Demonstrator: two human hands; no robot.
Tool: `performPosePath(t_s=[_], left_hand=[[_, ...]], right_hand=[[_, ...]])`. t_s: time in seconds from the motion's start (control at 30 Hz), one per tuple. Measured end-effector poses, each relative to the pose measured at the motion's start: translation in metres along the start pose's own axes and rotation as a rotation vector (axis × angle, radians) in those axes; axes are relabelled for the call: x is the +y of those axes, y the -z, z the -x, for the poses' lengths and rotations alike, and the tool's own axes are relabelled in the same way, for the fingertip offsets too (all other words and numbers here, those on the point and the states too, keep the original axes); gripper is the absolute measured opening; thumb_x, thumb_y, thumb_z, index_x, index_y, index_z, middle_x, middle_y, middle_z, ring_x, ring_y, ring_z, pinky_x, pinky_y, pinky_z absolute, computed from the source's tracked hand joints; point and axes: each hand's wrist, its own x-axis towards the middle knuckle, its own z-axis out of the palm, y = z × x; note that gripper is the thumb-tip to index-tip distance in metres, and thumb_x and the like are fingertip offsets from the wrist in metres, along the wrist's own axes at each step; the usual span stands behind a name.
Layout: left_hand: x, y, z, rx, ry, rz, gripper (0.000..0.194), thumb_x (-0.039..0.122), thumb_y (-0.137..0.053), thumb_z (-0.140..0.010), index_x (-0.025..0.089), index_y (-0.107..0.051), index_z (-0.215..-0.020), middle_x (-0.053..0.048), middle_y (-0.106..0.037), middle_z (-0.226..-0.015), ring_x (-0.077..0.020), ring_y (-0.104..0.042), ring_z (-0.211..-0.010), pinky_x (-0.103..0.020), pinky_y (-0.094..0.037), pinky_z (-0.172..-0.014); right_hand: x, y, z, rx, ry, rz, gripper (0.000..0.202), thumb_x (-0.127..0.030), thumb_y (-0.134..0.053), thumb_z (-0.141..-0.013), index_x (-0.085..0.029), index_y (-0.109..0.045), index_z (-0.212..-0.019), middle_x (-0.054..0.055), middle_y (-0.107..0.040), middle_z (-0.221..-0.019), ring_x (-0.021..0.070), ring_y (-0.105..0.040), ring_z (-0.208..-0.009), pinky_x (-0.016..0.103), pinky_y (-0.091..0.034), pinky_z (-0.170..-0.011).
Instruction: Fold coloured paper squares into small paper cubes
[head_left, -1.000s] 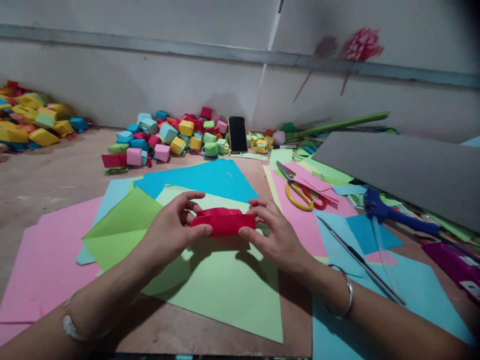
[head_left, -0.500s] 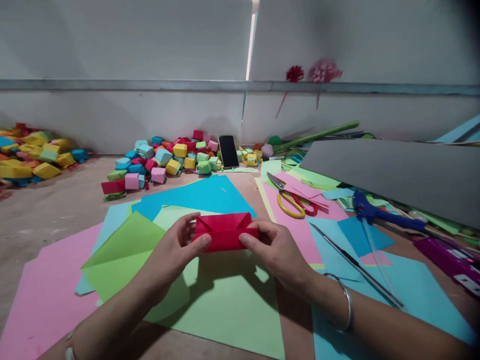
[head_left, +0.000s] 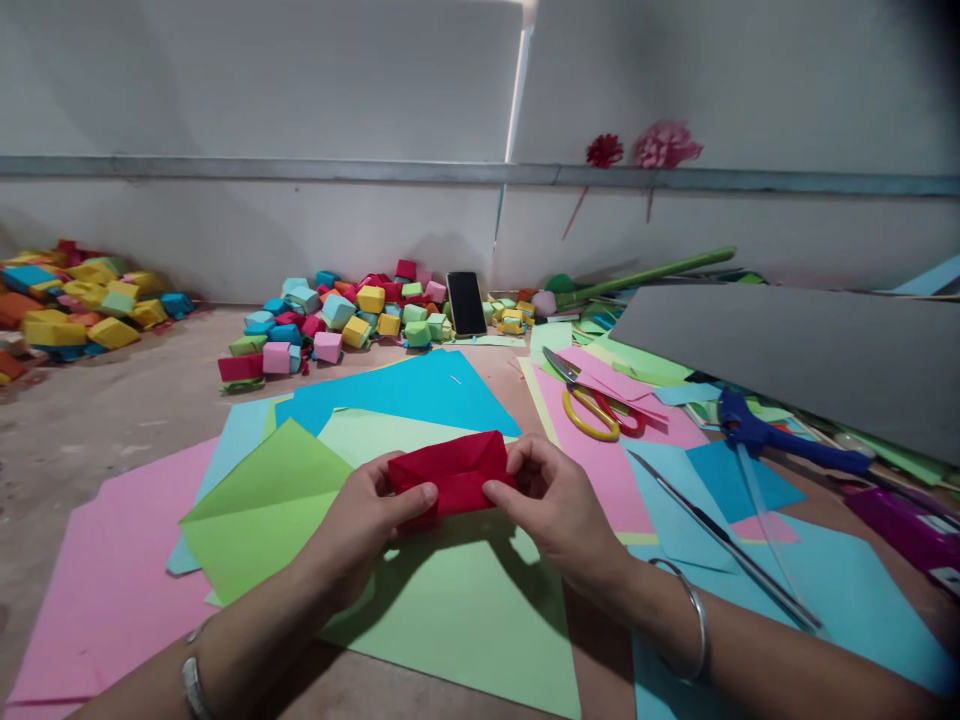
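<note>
One lime-green sheet (head_left: 255, 510), creased, beside the left hand (head_left: 367, 520), whose thumb and fingers pinch a folded red paper (head_left: 459, 478) above a pale green sheet (head_left: 450, 620). Right hand (head_left: 562, 515), thumb and fingers gripping that paper's right end; farther right, scissors (head_left: 573, 383) lying on pink paper (head_left: 604, 490).

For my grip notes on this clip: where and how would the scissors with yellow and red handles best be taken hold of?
Probably by the yellow loop, from the near side, with the right hand if freed from the folded red paper. The scissors lie on pink paper, handle end nearer, blades pointing away.
</note>
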Motion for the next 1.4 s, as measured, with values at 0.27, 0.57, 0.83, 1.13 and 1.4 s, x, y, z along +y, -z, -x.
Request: performPosePath(t_s=[0.27, 0.57, 0.83, 1.13, 1.4], left_hand=[[0.0, -0.001, 0.001, -0.118, 0.004, 0.046, 0.049, 0.027, -0.08, -0.068, 0.009, -0.061, -0.11, -0.015, -0.071, -0.1, -0.0205, -0.067, -0.078, -0.031, -0.057, -0.064], [0.007, -0.003, 0.007, -0.124, -0.004, -0.069, 0.039, 0.023, -0.076, -0.07, 0.007, -0.063, -0.103, -0.011, -0.073, -0.085, -0.016, -0.065, -0.063, -0.025, -0.055, -0.052], [0.009, -0.001, 0.004, -0.079, 0.15, 0.103, 0.024, 0.004, -0.057, -0.075, 0.009, -0.066, -0.097, -0.012, -0.074, -0.078, -0.0199, -0.071, -0.059, -0.021, -0.053, -0.045], [0.022, 0.008, 0.004, -0.171, 0.08, 0.385, 0.015, 0.018, -0.059, -0.083, 0.015, -0.067, -0.096, -0.011, -0.069, -0.113, -0.0289, -0.07, -0.095, -0.038, -0.059, -0.077], [-0.005, -0.006, 0.009, -0.357, -0.107, 0.243, 0.044, 0.033, -0.067, -0.084, 0.024, -0.055, -0.126, -0.009, -0.05, -0.142, -0.028, -0.046, -0.13, -0.046, -0.033, -0.11]], right_hand=[[0.0, 0.0, -0.002, -0.113, -0.159, -0.287, 0.057, -0.026, -0.073, -0.068, -0.019, -0.045, -0.117, 0.005, -0.065, -0.094, 0.0169, -0.065, -0.083, 0.029, -0.053, -0.07], [-0.008, 0.005, -0.002, -0.381, -0.3, -0.242, 0.032, -0.032, -0.067, -0.079, -0.013, -0.061, -0.103, 0.004, -0.068, -0.071, 0.0112, -0.063, -0.049, 0.018, -0.044, -0.041], [-0.007, 0.006, -0.004, -0.321, -0.425, -0.434, 0.025, -0.022, -0.067, -0.071, -0.011, -0.072, -0.094, 0.004, -0.067, -0.053, 0.0086, -0.058, -0.04, 0.014, -0.04, -0.036], [0.001, 0.01, -0.011, -0.215, -0.419, -0.595, 0.015, -0.01, -0.064, -0.066, -0.015, -0.072, -0.078, 0.005, -0.069, -0.058, 0.0074, -0.059, -0.046, 0.014, -0.045, -0.045], [-0.004, 0.002, 0.005, -0.411, 0.093, -0.17, 0.027, -0.015, -0.059, -0.083, -0.026, -0.072, -0.104, 0.006, -0.069, -0.106, 0.016, -0.067, -0.09, 0.03, -0.056, -0.079]])
